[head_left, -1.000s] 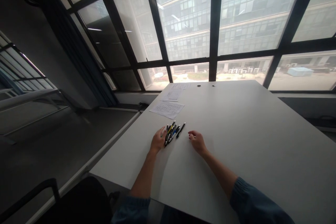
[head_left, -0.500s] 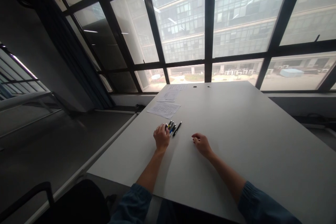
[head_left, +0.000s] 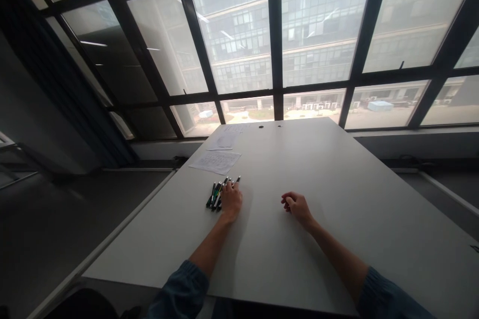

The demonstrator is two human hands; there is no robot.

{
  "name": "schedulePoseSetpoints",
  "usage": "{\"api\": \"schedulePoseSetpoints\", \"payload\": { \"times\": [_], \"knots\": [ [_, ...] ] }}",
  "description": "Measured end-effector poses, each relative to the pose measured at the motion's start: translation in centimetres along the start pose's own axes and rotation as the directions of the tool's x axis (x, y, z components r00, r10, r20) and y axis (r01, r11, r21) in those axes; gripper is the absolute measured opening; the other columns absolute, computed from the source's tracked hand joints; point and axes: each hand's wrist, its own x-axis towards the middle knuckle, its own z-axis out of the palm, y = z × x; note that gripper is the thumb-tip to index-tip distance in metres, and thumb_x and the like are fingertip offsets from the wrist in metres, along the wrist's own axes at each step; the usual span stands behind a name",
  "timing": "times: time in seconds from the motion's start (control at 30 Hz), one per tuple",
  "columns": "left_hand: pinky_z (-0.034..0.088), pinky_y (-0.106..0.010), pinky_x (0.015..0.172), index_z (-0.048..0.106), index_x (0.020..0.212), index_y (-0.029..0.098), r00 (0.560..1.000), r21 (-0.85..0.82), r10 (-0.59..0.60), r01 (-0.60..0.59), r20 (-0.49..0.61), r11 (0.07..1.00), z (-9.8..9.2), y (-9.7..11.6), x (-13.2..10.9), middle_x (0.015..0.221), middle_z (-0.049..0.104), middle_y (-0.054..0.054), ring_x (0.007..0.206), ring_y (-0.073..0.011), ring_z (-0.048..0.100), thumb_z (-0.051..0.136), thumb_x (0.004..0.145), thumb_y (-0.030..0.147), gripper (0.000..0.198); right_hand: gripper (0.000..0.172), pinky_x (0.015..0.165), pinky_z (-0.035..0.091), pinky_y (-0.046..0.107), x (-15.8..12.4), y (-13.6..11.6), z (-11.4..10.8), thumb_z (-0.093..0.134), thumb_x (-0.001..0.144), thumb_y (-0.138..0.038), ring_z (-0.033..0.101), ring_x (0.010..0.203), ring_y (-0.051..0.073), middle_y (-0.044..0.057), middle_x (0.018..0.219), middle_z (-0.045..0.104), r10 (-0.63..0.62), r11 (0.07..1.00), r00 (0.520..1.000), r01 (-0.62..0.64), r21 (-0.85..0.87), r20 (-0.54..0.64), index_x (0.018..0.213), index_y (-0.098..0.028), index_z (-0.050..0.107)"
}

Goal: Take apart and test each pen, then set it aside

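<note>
A bunch of dark pens (head_left: 214,196) lies on the white table, some with green or yellow parts. My left hand (head_left: 232,200) rests over the right side of this bunch, fingers bent down around a black pen (head_left: 238,178) whose tip sticks out past them. The rest of that pen is hidden under the hand. To the right, apart from the pens, my right hand (head_left: 296,205) hovers at or just above the tabletop. Its fingers are curled loosely together, and nothing shows in them.
Sheets of paper with writing (head_left: 216,161) lie on the white table (head_left: 337,199), beyond the pens along its left edge. Two small dark spots (head_left: 261,126) mark the far end. Tall windows (head_left: 239,35) stand behind it, and a dark chair (head_left: 80,304) is at lower left.
My view has turned to the right. My left hand has moved from the left side of the pens rightward across them, uncovering those on the left. My right hand has shifted slightly right.
</note>
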Motion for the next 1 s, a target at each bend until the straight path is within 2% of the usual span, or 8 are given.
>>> {"api": "schedulePoseSetpoints", "payload": {
  "times": [0.27,0.43,0.47,0.53,0.63,0.7,0.8,1.0],
  "knots": [
    [0.042,-0.044,0.094,0.062,0.104,0.003,0.99,-0.136,-0.024,0.043,0.139,0.99,0.4,0.9,1.8,0.107,0.061,-0.026,0.109,-0.0352,0.057,0.045,0.088,0.011,0.024,0.026,0.044,0.044,0.023,0.0,-0.1,0.4,0.048,0.068,-0.028,0.056,0.049,0.013,0.003,0.064,0.067,-0.029,0.998,0.999,0.031,-0.057,0.032,0.077,-0.014,0.068],
    [0.05,-0.031,0.079,0.061,0.107,0.011,0.982,-0.363,0.063,0.005,0.176,0.932,0.5,5.9,1.3,0.095,0.067,-0.014,0.088,-0.0217,0.066,0.046,0.088,0.015,0.025,0.022,0.045,0.043,0.022,-0.1,-0.4,0.5,0.051,0.072,-0.027,0.056,0.05,0.012,0.004,0.066,0.068,-0.039,0.996,0.997,0.044,-0.075,0.069,0.077,-0.014,0.068],
    [0.051,-0.03,0.072,0.061,0.108,0.012,0.979,-0.58,0.081,0.042,0.185,0.813,0.5,7.3,1.0,0.091,0.068,-0.012,0.079,-0.0196,0.066,0.046,0.089,0.019,0.025,0.022,0.044,0.042,0.021,-0.1,-0.5,0.5,0.052,0.075,-0.03,0.056,0.05,0.012,0.004,0.067,0.068,-0.045,0.996,0.995,0.052,-0.076,0.085,0.078,-0.014,0.068],
    [0.052,-0.029,0.062,0.058,0.109,0.013,0.974,-0.879,0.094,0.144,0.208,0.455,0.5,10.1,0.2,0.089,0.066,-0.008,0.065,-0.0157,0.062,0.051,0.087,0.027,0.027,0.028,0.043,0.042,0.021,-0.2,-0.6,0.6,0.053,0.082,-0.038,0.057,0.051,0.012,0.004,0.07,0.068,-0.055,0.997,0.991,0.061,-0.046,0.125,0.084,-0.015,0.069],
    [0.056,-0.032,0.07,0.056,0.103,0.015,0.977,-0.977,0.069,0.207,0.204,-0.052,0.6,13.1,-1.2,0.092,0.064,-0.007,0.066,-0.0123,0.062,0.06,0.084,0.034,0.028,0.041,0.04,0.041,0.021,-0.5,-0.9,0.5,0.053,0.086,-0.053,0.056,0.048,0.013,0.003,0.069,0.067,-0.081,0.996,0.992,0.076,0.048,0.098,0.092,-0.016,0.066],
    [0.056,-0.033,0.075,0.057,0.098,0.015,0.971,-0.951,0.111,0.231,0.212,-0.204,0.6,13.7,-2.0,0.093,0.064,-0.006,0.072,-0.0131,0.064,0.066,0.081,0.035,0.028,0.044,0.04,0.041,0.022,-0.7,-1.3,0.2,0.054,0.086,-0.058,0.054,0.045,0.012,0.002,0.064,0.064,-0.117,0.988,0.993,0.116,0.097,0.004,0.087,-0.016,0.065],
    [0.056,-0.033,0.075,0.059,0.099,0.016,0.962,-0.951,0.192,0.233,0.195,-0.204,0.5,13.1,-2.8,0.099,0.065,-0.008,0.078,-0.0155,0.066,0.072,0.078,0.036,0.031,0.041,0.046,0.044,0.025,-0.7,-1.8,-1.0,0.063,0.081,-0.057,0.055,0.05,0.013,0.002,0.063,0.063,-0.159,0.976,0.984,0.17,0.138,-0.081,0.083,-0.016,0.066],
    [0.052,-0.028,0.064,0.065,0.102,0.015,0.99,-0.991,0.064,0.124,0.127,0.045,1.6,10.1,-2.2,0.074,0.066,-0.003,0.065,-0.0139,0.062,0.072,0.078,0.044,0.038,0.04,0.047,0.043,0.025,0.0,-0.9,-5.3,0.07,0.076,-0.052,0.052,0.05,0.013,0.001,0.06,0.062,-0.178,0.984,0.981,0.178,-0.003,-0.074,0.089,-0.014,0.073]
  ]
}}
